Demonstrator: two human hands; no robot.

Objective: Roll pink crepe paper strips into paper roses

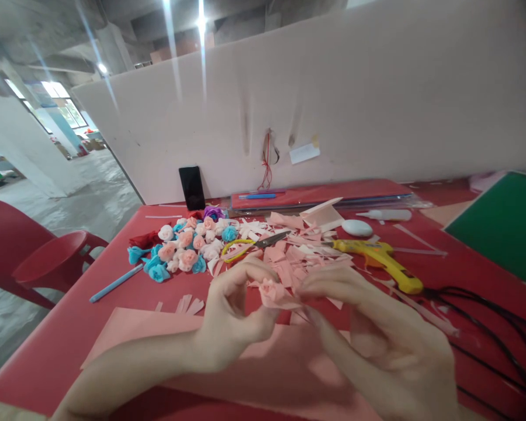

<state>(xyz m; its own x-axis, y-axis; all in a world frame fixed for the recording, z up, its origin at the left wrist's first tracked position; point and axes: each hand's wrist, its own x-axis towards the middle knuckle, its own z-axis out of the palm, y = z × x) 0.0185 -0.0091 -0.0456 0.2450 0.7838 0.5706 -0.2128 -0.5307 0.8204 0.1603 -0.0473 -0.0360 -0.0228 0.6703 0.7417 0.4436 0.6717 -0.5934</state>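
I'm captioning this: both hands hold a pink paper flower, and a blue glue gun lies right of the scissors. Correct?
Not quite: the head view shows the glue gun is yellow, not blue. It does lie right of the scissors, and the left hand and right hand hold a pink paper flower.

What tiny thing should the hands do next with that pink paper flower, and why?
I'd probably have the right hand wrap the loose paper end around the pink paper flower. The left hand already pinches the rolled part, and that end sticks out toward the right hand's fingertips.
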